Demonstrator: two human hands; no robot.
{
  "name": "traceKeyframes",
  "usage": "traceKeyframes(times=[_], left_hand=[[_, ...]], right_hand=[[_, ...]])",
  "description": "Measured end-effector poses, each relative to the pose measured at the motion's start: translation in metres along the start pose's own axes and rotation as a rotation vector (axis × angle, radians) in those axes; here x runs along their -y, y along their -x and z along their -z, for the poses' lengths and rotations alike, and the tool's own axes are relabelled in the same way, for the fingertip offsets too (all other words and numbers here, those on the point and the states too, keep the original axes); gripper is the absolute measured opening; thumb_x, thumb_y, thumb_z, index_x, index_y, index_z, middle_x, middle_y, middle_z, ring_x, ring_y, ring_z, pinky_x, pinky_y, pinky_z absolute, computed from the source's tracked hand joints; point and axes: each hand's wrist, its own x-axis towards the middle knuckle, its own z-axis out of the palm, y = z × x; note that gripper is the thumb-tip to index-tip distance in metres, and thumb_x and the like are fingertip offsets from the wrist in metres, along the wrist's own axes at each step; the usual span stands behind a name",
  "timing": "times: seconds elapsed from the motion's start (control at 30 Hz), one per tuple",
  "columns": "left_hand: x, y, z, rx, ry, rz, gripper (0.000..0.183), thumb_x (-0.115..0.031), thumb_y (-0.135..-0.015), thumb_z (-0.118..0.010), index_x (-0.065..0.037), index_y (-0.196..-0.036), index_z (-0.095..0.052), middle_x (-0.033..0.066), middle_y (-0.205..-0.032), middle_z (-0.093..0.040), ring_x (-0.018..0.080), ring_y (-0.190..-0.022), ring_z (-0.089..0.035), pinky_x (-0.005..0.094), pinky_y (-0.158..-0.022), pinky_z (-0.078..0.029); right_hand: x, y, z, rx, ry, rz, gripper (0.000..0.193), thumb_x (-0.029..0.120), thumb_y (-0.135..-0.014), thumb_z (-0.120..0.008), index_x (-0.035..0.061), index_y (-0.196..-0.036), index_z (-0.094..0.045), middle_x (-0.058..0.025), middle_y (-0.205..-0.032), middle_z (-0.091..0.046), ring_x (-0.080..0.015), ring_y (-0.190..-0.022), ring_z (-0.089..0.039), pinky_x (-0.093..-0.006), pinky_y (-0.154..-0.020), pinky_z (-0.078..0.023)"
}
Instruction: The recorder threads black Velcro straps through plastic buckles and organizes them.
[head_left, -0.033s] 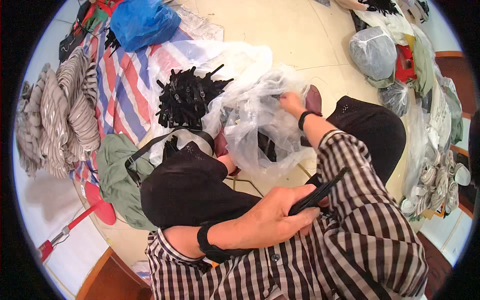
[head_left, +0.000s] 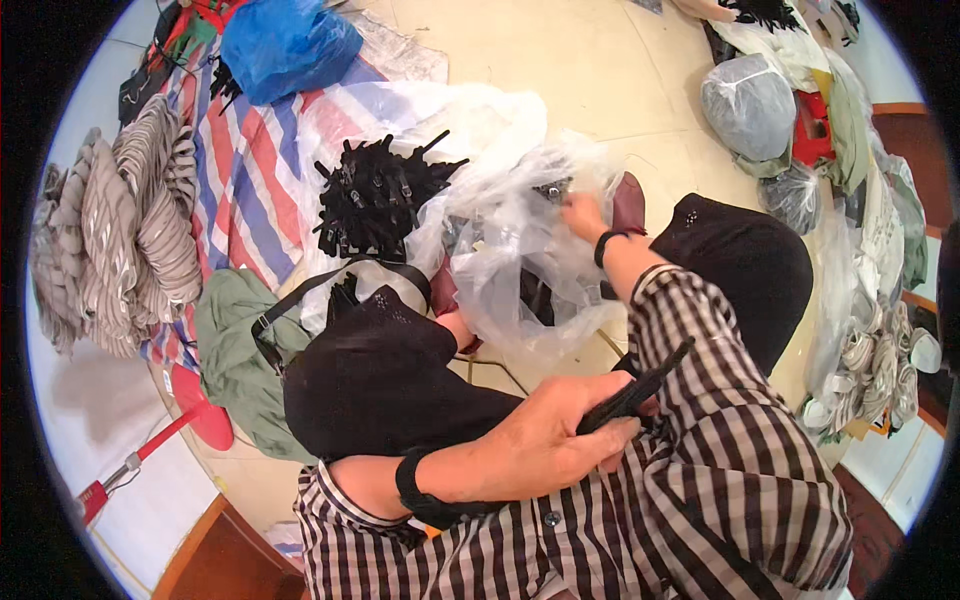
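In front of my lap, my left hand [head_left: 545, 435] is closed around a flat bundle of black straps [head_left: 635, 390]. My right hand [head_left: 587, 218] reaches over the far right side of a clear plastic bag [head_left: 500, 285] between my feet. Its fingers are blurred, so their grip cannot be made out. Just beyond the fingertips, a black piece with a small metal buckle [head_left: 553, 188] shows in the bag's mouth. More black pieces [head_left: 536, 295] lie inside, partly veiled by the plastic. Left of the bag sits a heap of black buckled straps [head_left: 375, 200] on white plastic sheeting.
Beige striped bundles [head_left: 125, 220] and a striped woven sheet [head_left: 245, 165] lie at left, with a blue bag [head_left: 290, 45] at the far left. A green cloth bag [head_left: 245, 350] rests by my left knee. Filled plastic bags [head_left: 748, 105] and beige rolls [head_left: 880, 370] line the right.
My right hand has shifted slightly nearer to me and blurred. The buckled black piece by its fingertips shows more plainly. My left hand keeps its hold on the straps.
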Motion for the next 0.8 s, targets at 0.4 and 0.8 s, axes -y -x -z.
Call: traceKeyframes(times=[0.4,0.8], left_hand=[[-0.009,-0.008,0.018,-0.09,-0.012,0.02,0.013,-0.006,-0.087,-0.05,0.0,-0.099,-0.05,0.0082,-0.067,-0.051,0.0144,-0.058,-0.051,0.0286,-0.058,-0.042],[0.003,-0.01,0.023,-0.126,0.003,-0.021,0.024,-0.018,-0.091,-0.049,-0.001,-0.108,-0.054,-0.0004,-0.067,-0.056,0.0052,-0.058,-0.049,0.0202,-0.053,-0.039]], right_hand=[[0.012,0.031,-0.055,0.081,0.178,0.007,0.029,0.014,-0.075,-0.064,-0.0014,-0.097,-0.053,-0.0225,-0.091,-0.06,-0.0401,-0.089,-0.057,-0.0463,-0.076,-0.046],[0.003,0.008,-0.037,0.122,-0.714,-0.208,0.011,0.003,-0.078,-0.055,-0.0056,-0.082,-0.059,-0.0118,-0.06,-0.058,-0.0218,-0.049,-0.057,-0.0336,-0.045,-0.045]])
